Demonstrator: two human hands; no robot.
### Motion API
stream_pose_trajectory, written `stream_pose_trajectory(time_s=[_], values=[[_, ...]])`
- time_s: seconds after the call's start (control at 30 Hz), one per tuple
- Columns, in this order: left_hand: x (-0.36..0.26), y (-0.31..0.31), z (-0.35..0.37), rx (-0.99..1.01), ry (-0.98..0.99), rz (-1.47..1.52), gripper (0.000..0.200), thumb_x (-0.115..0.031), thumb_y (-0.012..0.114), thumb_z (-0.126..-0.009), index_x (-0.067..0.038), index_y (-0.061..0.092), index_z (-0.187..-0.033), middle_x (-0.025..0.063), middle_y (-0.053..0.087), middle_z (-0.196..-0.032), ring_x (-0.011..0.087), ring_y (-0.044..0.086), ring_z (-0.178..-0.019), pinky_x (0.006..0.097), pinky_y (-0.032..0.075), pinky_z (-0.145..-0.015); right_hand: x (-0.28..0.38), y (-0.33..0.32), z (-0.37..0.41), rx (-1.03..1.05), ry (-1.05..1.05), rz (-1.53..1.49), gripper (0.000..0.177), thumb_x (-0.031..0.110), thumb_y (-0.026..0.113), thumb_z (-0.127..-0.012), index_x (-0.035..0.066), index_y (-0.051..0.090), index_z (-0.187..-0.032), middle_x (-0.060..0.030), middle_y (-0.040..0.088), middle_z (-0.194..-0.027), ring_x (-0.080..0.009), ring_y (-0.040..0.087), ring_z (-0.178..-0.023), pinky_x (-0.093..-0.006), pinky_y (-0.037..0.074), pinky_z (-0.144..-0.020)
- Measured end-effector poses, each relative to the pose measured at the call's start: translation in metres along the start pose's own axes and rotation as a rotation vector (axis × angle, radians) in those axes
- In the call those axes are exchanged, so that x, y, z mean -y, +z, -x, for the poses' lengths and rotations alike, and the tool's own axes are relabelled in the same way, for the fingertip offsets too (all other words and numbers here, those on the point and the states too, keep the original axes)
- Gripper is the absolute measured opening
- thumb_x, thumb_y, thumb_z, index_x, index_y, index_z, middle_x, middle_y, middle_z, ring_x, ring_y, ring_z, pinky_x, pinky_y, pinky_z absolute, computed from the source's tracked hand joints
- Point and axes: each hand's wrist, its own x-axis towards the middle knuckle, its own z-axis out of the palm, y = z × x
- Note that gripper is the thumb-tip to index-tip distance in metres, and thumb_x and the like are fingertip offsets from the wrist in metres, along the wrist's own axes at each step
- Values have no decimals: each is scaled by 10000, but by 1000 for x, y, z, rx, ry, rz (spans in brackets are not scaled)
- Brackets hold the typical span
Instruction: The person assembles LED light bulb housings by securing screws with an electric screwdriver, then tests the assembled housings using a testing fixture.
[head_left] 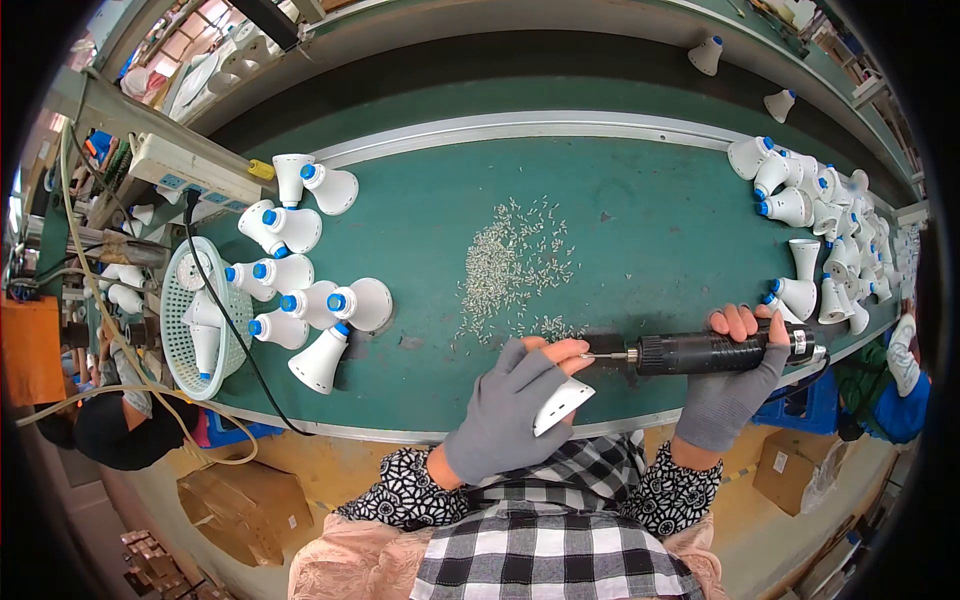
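My left hand (512, 412), in a grey fingerless glove, is closed around a white cone-shaped part (563, 404) near the table's front edge. Its thumb and index fingertips meet at the tip of a black electric screwdriver (700, 353). My right hand (735, 375), gloved the same way, grips the screwdriver's body, which lies level and points left. Whether a screw sits at the bit is too small to tell. Just beyond my left fingers, many small screws (500, 262) are spread over the green table (420, 210).
Several white cones with blue tips (362, 304) stand and lie at the left, beside a pale green basket (240, 345) holding more. A large pile of cones (840, 225) is at the right. A power strip (190, 175) and a black cable (225, 310) are at the left.
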Motion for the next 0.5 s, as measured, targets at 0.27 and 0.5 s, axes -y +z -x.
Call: stream_pose_trajectory(time_s=[0.27,0.5], values=[[0,0,-1,21,-9,-20,491,-44,741,-663,-54,646,-1145,65,588,-1232,316,558,-1004,385,514,-837,2,2,6,158,-116,61,141,188,522,-963,54,504,-1002,-6,385,-753,-116,400,-671,-291,394,-672],[-1,0,1,72,-64,68,480,-68,737,-684,-56,644,-1154,84,577,-1248,314,560,-1037,380,506,-868,-3,13,21,350,-249,143,207,224,533,-937,67,484,-1063,-5,416,-747,-110,444,-641,-284,383,-650]])
